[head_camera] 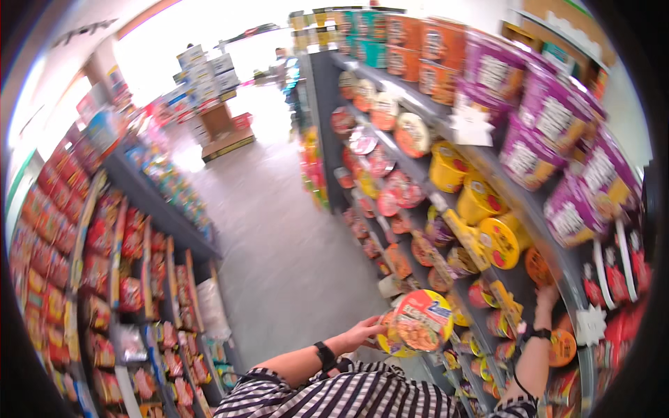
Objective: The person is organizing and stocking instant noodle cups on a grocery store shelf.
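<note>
My left hand (367,333) grips the side of a large instant noodle bowl (422,320) with a printed lid in red, white and yellow; the edge of a second container shows behind it. On the right, my right hand (546,295) reaches into a shelf and touches an orange-lidded noodle cup (538,265); its fingertips are partly hidden, so its grip is unclear. Beside it on the shelf sit yellow noodle cups (499,243). Below my right forearm, another orange-lidded cup (562,347) stands near the shelf edge.
Purple noodle buckets (549,120) and orange ones (436,57) line the top shelf at right. Red packets fill the left shelf unit (162,201). Grey floor (277,235) runs between the shelves, with stacked cartons (201,78) farther off. Price strips (462,232) jut along the shelf edges.
</note>
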The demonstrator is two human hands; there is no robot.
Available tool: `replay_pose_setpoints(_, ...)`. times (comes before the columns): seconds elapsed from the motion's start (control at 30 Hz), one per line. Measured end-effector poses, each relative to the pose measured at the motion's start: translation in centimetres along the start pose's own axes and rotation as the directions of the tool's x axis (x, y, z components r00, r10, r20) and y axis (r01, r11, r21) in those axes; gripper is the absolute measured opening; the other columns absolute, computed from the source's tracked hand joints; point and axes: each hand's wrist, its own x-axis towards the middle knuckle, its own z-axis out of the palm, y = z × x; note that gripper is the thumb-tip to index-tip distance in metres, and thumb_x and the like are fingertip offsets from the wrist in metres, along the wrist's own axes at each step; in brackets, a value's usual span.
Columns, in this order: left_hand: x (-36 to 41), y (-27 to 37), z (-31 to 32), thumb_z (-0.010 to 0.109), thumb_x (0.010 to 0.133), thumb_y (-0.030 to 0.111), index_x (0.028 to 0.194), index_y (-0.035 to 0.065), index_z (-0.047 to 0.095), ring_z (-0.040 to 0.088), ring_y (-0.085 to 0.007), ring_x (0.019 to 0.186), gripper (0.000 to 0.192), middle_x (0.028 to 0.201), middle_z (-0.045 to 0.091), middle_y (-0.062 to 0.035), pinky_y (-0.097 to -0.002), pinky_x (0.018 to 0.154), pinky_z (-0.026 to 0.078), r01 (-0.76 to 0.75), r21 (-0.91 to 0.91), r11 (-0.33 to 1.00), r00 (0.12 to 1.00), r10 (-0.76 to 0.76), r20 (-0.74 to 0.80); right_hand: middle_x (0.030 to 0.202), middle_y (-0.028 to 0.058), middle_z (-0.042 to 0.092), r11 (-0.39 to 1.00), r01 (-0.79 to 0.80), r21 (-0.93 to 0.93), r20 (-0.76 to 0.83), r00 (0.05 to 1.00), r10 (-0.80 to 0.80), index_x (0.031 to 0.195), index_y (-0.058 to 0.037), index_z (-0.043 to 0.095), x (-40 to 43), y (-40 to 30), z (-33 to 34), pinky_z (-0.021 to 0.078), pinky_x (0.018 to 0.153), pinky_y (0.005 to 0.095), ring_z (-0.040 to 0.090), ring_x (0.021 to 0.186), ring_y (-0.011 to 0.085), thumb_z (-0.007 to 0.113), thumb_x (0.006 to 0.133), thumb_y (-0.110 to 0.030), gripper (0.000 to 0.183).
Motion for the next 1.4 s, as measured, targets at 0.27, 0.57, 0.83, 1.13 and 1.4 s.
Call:
replay_pose_setpoints(0.27,1.9,-1.0,-0.3,0.053,0.093,0.026,0.137,0.0076,0.043,0.063,-0.0194,0.105,0.048,0.123,0.060,-0.0084,-0.0355,0.083,0.055,-0.084,-0.043,0.996,0.993,0.087,0.084,0.108,0.0259,0.060,0.849,0.412,-0.330,-0.162,0.862,-0.481,0.116,-0.0009,0.057,-17.4,-15.7,0.9,0.0501,0.078,0.0486,0.060,0.095,0.0422,0.065,0.084,-0.019,0.038)
replay_pose_setpoints(0.57,2.4,1.2,1.3,0.056,0.094,0.024,0.136,0.0042,0.042,0.058,-0.0281,0.115,0.049,0.132,0.053,-0.0135,-0.0427,0.089,0.054,-0.023,-0.159,0.987,0.992,0.043,0.122,0.110,0.0208,0.055,0.797,0.218,-0.562,-0.554,0.616,-0.560,0.126,-0.0019,0.048,-22.6,-5.7,-13.5,0.0458,0.087,0.0420,0.054,0.104,0.0349,0.067,0.082,-0.006,0.049)
replay_pose_setpoints(0.83,3.5,1.7,1.4,0.051,0.096,0.029,0.137,0.0051,0.040,0.059,-0.0278,0.114,0.049,0.131,0.055,-0.0128,-0.0453,0.088,0.054,-0.065,-0.057,0.996,0.983,0.073,0.167,0.091,0.0123,0.063,0.988,-0.035,-0.149,-0.298,0.954,-0.011,0.108,0.0039,0.055,-19.2,-0.1,-16.5,0.0523,0.059,0.0289,0.062,0.068,0.0136,0.066,0.088,-0.012,0.028)
replay_pose_setpoints(1.13,3.3,0.5,-0.8,0.054,0.093,0.022,0.136,0.0097,0.043,0.063,-0.0205,0.105,0.046,0.125,0.058,-0.0073,-0.0357,0.079,0.056,-0.055,-0.089,0.995,0.992,0.064,0.108,0.085,0.0059,0.055,0.950,0.072,0.304,-0.317,0.948,0.030,0.095,-0.0024,0.048,-19.1,-1.5,-14.1,0.0573,0.059,0.0279,0.062,0.071,0.0140,0.052,0.094,-0.004,0.004)
replay_pose_setpoints(1.4,1.5,1.2,-1.5,0.052,0.096,0.032,0.140,0.0057,0.036,0.057,-0.0284,0.118,0.054,0.133,0.052,-0.0138,-0.0453,0.090,0.053,-0.113,-0.033,0.993,0.989,0.115,0.095,0.086,0.0042,0.056,0.921,0.117,0.372,-0.179,0.982,-0.052,0.095,-0.0024,0.048,-20.7,-6.4,-11.3,0.0592,0.063,0.0286,0.063,0.076,0.0128,0.050,0.095,-0.002,0.002)
